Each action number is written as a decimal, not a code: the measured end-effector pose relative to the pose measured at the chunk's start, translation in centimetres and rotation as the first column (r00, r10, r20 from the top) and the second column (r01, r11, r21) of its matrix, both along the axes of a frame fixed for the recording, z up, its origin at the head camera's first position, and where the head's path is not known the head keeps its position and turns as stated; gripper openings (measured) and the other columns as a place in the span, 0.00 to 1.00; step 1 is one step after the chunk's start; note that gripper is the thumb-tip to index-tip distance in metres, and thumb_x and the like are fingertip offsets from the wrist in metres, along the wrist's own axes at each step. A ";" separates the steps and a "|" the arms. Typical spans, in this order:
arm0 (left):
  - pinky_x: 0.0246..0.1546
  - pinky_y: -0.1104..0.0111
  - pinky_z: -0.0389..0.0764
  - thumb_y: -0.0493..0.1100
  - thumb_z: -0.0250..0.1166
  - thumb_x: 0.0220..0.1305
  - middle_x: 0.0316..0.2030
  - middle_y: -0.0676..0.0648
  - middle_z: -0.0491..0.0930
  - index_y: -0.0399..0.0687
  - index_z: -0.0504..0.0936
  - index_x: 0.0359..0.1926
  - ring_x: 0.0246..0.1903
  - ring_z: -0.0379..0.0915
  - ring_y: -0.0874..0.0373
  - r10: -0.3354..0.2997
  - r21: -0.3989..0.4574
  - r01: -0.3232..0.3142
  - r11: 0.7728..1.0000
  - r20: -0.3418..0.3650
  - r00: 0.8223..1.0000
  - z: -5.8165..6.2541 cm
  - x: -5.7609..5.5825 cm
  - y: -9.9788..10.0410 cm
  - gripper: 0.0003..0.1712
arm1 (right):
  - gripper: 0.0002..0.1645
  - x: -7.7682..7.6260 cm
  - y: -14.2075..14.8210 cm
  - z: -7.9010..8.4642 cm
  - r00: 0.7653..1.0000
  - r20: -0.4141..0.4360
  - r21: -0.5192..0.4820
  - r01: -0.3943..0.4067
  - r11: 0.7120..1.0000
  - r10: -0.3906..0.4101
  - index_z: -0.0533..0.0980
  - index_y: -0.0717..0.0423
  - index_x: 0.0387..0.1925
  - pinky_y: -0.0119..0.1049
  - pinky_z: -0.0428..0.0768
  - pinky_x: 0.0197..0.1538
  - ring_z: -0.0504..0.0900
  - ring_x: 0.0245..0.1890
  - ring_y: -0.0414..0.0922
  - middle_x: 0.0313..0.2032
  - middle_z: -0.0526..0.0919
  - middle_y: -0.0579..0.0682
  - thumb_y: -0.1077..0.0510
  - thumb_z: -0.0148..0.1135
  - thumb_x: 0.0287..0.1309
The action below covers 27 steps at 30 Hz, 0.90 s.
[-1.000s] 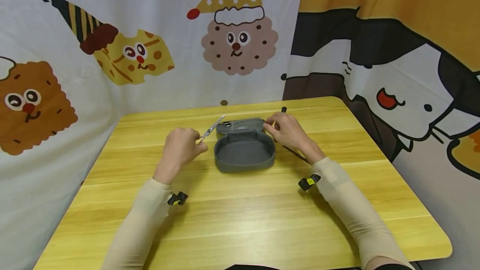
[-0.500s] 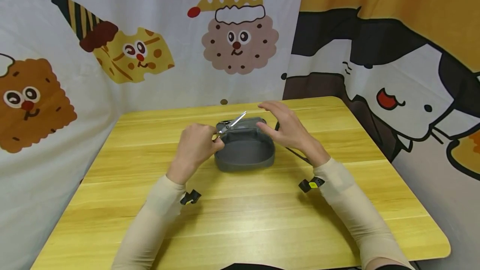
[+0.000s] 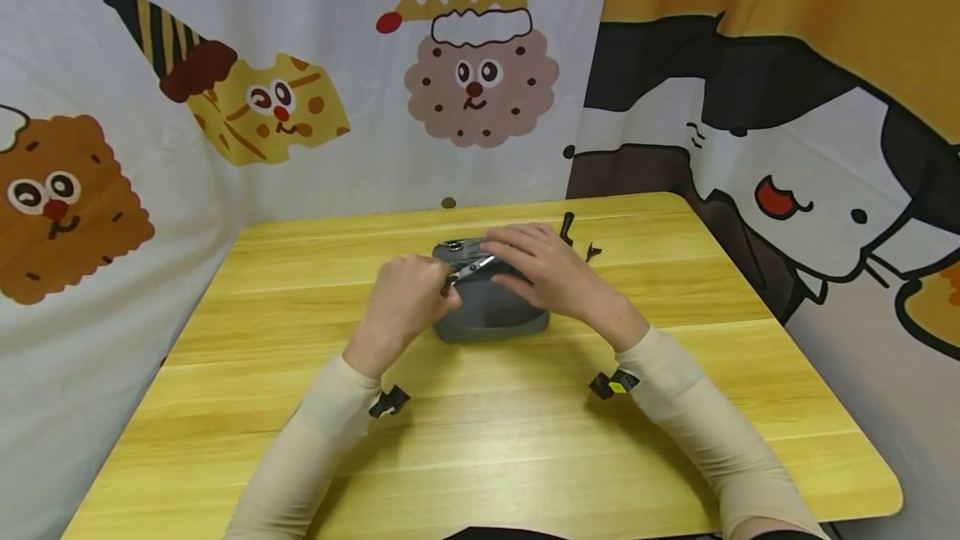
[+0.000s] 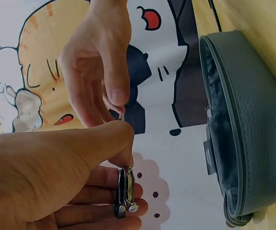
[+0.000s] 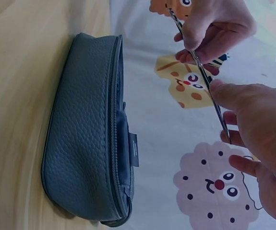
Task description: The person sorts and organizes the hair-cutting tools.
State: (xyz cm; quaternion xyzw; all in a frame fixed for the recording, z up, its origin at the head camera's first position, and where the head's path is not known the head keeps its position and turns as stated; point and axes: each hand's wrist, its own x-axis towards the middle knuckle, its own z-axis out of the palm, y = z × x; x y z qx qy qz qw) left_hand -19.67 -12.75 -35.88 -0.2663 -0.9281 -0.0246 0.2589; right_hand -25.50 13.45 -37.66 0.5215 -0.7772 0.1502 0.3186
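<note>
Curtain [image 5: 142,96]; right wrist view: scissors [image 5: 201,70] edge-on

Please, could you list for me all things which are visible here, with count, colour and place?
scissors: 1, silver, between the hands
case: 1, grey, open on the table
tag: 1, dark, at the case's rim
metal piece: 1, silver, at the case's far left, unclear
black items: at least 2, black, table's back right, unclear
table: 1, yellow, under the case
cloth: count unclear, mostly white and orange, cartoon prints, behind table
wrist cameras: 2, black, one per wrist
sleeves: 2, beige, forearms
left hand: 1, bare, holding the scissors
right hand: 1, bare, at the blades
</note>
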 end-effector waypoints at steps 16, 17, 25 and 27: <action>0.12 0.65 0.68 0.38 0.77 0.51 0.15 0.55 0.65 0.54 0.71 0.14 0.15 0.55 0.62 -0.028 -0.045 0.027 0.999 -0.031 0.999 0.0 0.8 0.9 0.22 | 0.19 0.4 -0.4 -0.5 1.000 -0.025 0.087 0.019 0.996 -0.017 0.91 0.56 0.56 0.45 0.88 0.52 0.90 0.48 0.49 0.49 0.94 0.51 0.56 0.82 0.67; 0.12 0.66 0.68 0.38 0.77 0.50 0.15 0.56 0.64 0.54 0.71 0.14 0.16 0.54 0.62 -0.029 -0.045 0.028 0.999 -0.032 0.999 0.0 0.8 0.9 0.22 | 0.18 0.4 -0.5 -0.5 1.000 -0.025 0.087 0.019 0.996 -0.016 0.91 0.56 0.56 0.45 0.88 0.51 0.90 0.47 0.48 0.48 0.94 0.50 0.56 0.82 0.67; 0.12 0.63 0.72 0.38 0.77 0.49 0.15 0.55 0.69 0.54 0.73 0.15 0.15 0.57 0.61 -0.045 -0.047 0.042 0.998 -0.049 0.998 0.0 1.0 1.0 0.20 | 0.16 0.6 -0.8 -0.7 0.999 -0.032 0.076 0.029 0.997 -0.026 0.92 0.54 0.51 0.45 0.88 0.49 0.90 0.44 0.46 0.45 0.95 0.48 0.57 0.86 0.62; 0.12 0.62 0.73 0.38 0.77 0.50 0.15 0.54 0.70 0.53 0.74 0.15 0.14 0.57 0.61 -0.046 -0.048 0.044 0.998 -0.053 0.998 0.1 1.1 1.0 0.19 | 0.16 0.6 -0.8 -0.7 0.999 -0.031 0.073 0.029 0.997 -0.026 0.92 0.54 0.50 0.45 0.89 0.49 0.91 0.44 0.46 0.45 0.95 0.48 0.58 0.86 0.62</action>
